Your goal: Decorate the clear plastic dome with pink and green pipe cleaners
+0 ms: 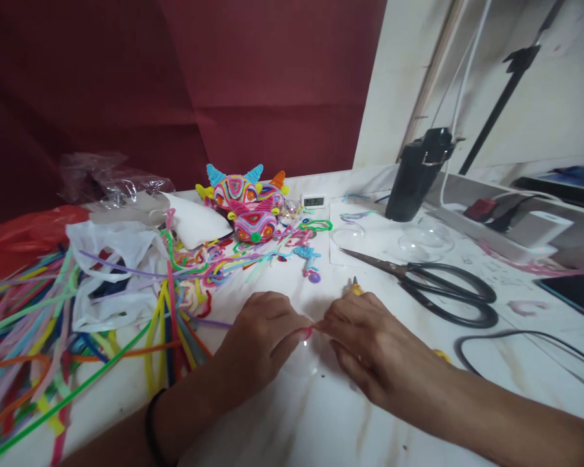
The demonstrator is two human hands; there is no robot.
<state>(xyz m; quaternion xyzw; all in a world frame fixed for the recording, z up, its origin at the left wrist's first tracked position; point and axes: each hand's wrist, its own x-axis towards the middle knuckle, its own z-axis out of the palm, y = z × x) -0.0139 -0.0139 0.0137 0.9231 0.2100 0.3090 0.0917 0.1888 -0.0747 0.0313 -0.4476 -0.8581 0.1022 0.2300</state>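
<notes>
Nearest the camera, two bare forearms point(472, 402) were stretched over a white, marble-veined tabletop point(282, 431), and a thin black band point(154, 421) was worn on the left wrist. The left hand point(267, 331) was closed in a narrow pinch on a small, bright pink, fuzzy strip point(307, 333), which was held low between the hands. The fingertips of the right hand point(372, 340) were brought narrowly to the same spot, apparently so that the strip could be steadied from both sides; whether it was gripped by them too could not be told. Just beyond the right knuckles, a dark-tipped yellow tool point(356, 287) was partly hidden.

To the left, long, many-coloured, fuzzy stems point(34, 337) were heaped loosely, presumably so that single ones could be drawn out. To the right, black-handled metal scissors point(409, 271) were laid flat, seemingly for easy reach.

Farther off, clear, rounded plastic shells point(421, 245) were set near a black, cylindrical bottle point(415, 178). Behind the scattered pieces, a pink, striped, fuzzy animal head point(254, 224) was placed before a blue-horned one point(236, 189), perhaps out of the working space. Farthest back, a dark red cloth point(277, 65) was hung.
</notes>
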